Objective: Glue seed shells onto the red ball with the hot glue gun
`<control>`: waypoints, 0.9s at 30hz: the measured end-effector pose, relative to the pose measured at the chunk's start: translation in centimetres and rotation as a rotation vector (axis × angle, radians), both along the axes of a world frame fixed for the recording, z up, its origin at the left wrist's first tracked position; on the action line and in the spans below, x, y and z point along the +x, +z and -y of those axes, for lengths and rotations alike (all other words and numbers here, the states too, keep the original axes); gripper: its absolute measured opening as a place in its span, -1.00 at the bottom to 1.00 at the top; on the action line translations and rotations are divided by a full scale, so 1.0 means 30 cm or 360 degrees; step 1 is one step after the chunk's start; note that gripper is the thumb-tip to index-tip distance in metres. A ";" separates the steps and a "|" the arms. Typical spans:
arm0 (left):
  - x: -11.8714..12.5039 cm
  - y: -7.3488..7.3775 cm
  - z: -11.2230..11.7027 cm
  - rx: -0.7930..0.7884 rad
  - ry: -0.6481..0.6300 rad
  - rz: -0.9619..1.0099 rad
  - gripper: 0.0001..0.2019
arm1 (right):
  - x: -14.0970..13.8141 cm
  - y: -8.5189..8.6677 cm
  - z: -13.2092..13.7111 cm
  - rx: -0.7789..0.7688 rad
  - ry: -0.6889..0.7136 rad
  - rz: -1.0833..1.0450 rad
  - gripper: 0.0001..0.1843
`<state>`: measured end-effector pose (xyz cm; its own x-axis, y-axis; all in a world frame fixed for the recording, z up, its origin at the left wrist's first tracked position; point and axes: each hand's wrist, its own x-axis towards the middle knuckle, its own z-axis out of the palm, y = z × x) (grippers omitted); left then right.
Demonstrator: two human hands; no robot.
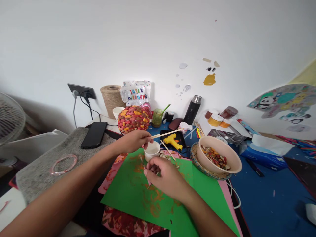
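Note:
My left hand (135, 141) is closed around the end of a pale wooden chopstick (170, 132), which points right above a white paper cup (152, 149). Just in front of the cup, my right hand (165, 176) has its fingers curled over a thin, pinkish, pen-like tool (148, 180); its exact kind is unclear. Under both hands lies a green sheet (128, 194) smeared with orange-brown paint. Behind the cup rests a yellow glue gun (174, 142). Another wooden stick (168, 150) leans beside the cup, near some pale seeds or shells.
To the right, a pink bowl (233, 159) of coloured pieces sits on a woven tray (196, 158). A ball covered in coloured pieces (133, 119), a twine spool (111, 102) and a black flask (192, 110) stand behind. A phone (94, 135) lies left on grey cloth (41, 171).

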<state>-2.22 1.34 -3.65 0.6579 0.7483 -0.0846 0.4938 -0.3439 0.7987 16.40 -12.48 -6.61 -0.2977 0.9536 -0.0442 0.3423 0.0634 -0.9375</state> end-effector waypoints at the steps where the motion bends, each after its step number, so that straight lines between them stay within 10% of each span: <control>1: -0.001 0.001 0.001 0.0002 -0.0003 0.0013 -0.61 | 0.002 0.003 0.000 -0.0049 0.0008 -0.0067 -0.83; 14: -0.016 0.094 0.045 -0.0212 -0.0027 0.0345 -0.47 | 0.037 0.012 -0.020 -0.0240 -0.0015 -0.0680 -0.58; 27: 0.029 0.054 0.082 -0.0567 0.0203 0.0813 -0.56 | 0.095 0.029 -0.045 -0.0281 -0.0247 -0.0911 -0.50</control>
<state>-1.35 -1.12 -2.04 0.5888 0.8072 -0.0420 0.0397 0.0230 0.9989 19.26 -11.12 -5.75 -0.1794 0.9805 -0.0798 -0.2252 -0.1199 -0.9669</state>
